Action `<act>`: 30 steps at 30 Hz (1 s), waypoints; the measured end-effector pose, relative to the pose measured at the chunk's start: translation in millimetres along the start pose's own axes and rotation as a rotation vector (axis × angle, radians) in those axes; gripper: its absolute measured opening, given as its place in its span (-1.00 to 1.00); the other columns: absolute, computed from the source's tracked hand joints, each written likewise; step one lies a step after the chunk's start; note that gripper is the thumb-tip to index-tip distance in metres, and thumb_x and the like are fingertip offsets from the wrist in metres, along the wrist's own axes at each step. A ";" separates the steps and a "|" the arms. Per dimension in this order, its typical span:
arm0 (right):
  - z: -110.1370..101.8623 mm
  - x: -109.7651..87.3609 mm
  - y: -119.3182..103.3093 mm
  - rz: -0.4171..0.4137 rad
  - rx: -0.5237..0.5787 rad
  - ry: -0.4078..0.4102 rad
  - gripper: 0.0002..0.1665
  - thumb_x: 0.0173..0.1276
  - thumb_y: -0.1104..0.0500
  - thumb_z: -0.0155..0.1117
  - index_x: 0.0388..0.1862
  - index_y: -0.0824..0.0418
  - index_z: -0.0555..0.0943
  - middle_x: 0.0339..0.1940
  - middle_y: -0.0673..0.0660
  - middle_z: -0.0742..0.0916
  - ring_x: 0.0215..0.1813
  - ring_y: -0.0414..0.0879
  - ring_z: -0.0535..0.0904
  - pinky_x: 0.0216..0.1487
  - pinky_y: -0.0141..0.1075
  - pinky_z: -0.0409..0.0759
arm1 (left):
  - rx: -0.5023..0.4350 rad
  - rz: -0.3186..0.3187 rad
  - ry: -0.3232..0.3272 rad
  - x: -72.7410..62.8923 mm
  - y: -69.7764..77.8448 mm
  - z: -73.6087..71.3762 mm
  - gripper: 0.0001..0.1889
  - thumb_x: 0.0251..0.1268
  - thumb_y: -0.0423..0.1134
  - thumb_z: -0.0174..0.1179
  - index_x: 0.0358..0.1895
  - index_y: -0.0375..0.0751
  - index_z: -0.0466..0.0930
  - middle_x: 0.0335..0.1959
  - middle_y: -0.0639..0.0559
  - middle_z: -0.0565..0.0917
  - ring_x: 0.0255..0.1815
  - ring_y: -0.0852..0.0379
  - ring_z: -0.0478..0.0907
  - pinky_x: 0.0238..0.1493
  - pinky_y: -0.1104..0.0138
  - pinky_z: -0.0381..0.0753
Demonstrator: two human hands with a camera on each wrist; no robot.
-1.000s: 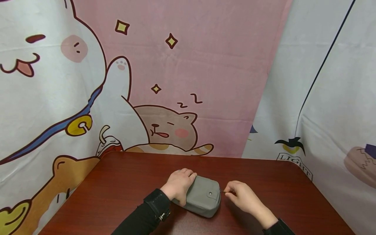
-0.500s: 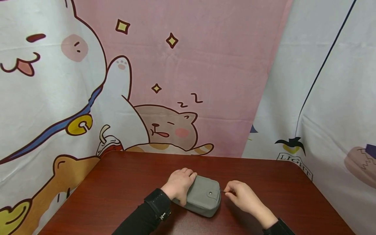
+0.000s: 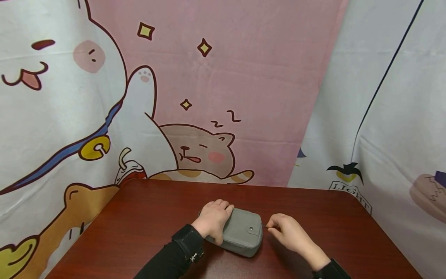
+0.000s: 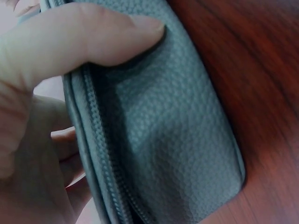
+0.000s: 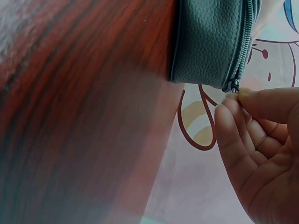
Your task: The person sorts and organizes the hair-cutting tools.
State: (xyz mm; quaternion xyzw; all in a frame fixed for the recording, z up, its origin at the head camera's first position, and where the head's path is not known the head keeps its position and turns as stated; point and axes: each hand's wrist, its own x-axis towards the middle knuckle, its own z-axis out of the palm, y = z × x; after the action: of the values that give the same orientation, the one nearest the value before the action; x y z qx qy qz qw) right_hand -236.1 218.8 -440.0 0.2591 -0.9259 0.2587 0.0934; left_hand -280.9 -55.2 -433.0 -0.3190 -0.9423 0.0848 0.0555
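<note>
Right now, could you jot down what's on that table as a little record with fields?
Surface: dark red wooden table
Item: grey pouch with a snap button, lying on the table
Left hand: grips the pouch's left end, thumb pressed on its side
Right hand: pinches the zip pull at the pouch's right end
Zip: looks closed along the stretch in view
Backdrop: cartoon cat curtain behind the table
</note>
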 end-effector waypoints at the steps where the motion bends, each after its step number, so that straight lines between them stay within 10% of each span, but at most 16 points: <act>1: -0.2 -0.4 -0.3 -0.004 0.004 -0.003 -0.82 0.26 0.35 0.39 -0.37 0.08 0.61 -0.33 -0.13 0.62 -0.30 -0.27 0.55 -0.31 -0.28 0.56 | 0.001 0.001 -0.001 0.1 -0.2 -0.2 0.18 -0.59 0.18 0.65 0.39 -0.07 0.40 0.19 0.07 0.51 0.19 0.11 0.40 0.18 0.28 0.42; 30: -0.6 -5.7 -4.0 -0.023 -0.020 -0.012 -0.82 0.24 0.36 0.40 -0.36 0.09 0.62 -0.31 -0.13 0.62 -0.29 -0.27 0.55 -0.31 -0.28 0.56 | -0.017 -0.016 0.003 2.2 -0.8 0.7 0.20 -0.59 0.33 0.60 0.37 -0.11 0.43 0.16 0.03 0.53 0.16 0.06 0.42 0.16 0.22 0.44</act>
State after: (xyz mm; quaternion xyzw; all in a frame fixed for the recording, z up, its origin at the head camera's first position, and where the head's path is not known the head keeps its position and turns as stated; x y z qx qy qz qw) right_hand -229.1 218.7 -439.5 0.2701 -0.9259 0.2470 0.0934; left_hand -283.1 -54.6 -433.4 -0.3119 -0.9455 0.0758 0.0547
